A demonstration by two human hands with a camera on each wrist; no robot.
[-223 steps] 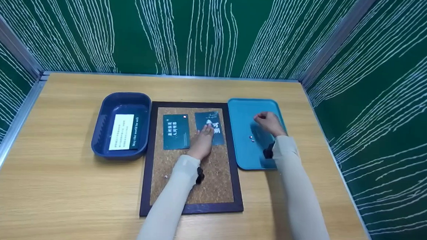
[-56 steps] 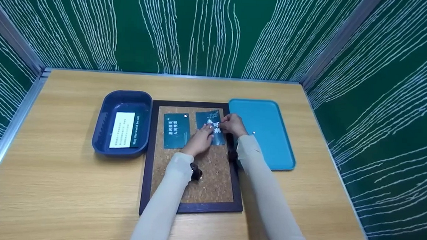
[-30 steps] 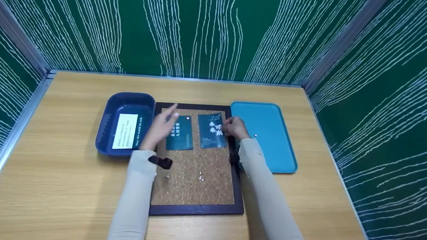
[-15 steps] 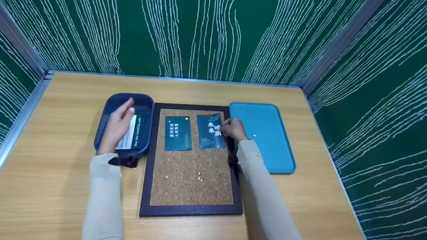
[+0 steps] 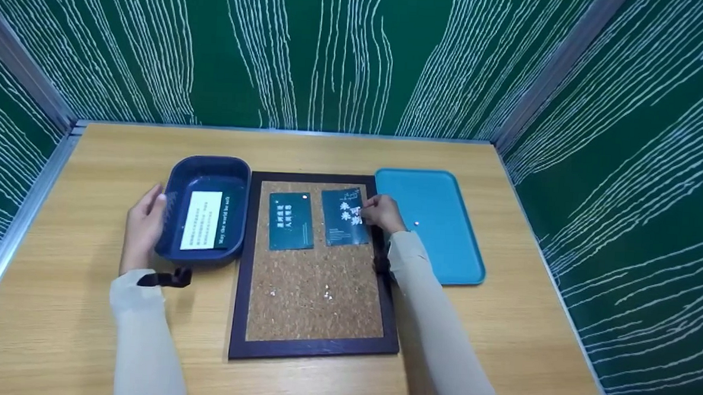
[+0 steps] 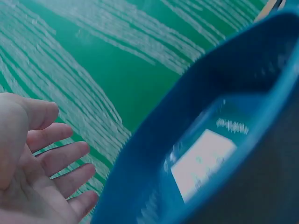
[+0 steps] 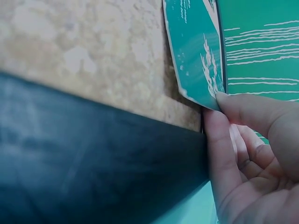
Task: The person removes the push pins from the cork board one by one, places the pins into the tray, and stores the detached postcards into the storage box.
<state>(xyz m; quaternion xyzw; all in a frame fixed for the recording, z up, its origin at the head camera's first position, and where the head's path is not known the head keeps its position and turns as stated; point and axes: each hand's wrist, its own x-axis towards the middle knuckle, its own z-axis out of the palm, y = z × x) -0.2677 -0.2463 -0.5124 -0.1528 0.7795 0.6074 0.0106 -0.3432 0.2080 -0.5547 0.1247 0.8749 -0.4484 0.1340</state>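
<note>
Left hand (image 5: 144, 227): at the left side of the navy bin (image 5: 207, 166), fingers loosely bent, thumb toward the rim, holding nothing. Left-wrist view: palm and fingertips beside the bin wall; contact with the rim cannot be judged.

Right hand (image 5: 386, 213): thumb and index finger pinch the right edge of the right-hand green card (image 5: 341, 224). Right-wrist view: thumb on the printed face, index finger behind; the pinched edge stands slightly off the cork, with a shadow under it.

Card position: far right part of the cork board (image 5: 314, 314), slightly askew, white characters on its face. To its left, apart from it, lies the left-hand green card (image 5: 291, 221), with a small pale dot (image 5: 304, 196) at its far right corner. Small shiny bits (image 5: 328, 293) lie on the near half of the cork; too small to identify. The board has a dark frame (image 5: 315, 348) and lies between bin and tray.

Bin contents: a white card (image 5: 201, 220) and, at its right, a dark green card (image 5: 224, 221) with white lettering.

Turquoise tray (image 5: 440, 195): right of the board, one tiny bright object (image 5: 417, 223) on its left part.

All on a wood-grain surface (image 5: 69, 268); green panels (image 5: 228, 38) with white wavy lines behind and at the sides.
</note>
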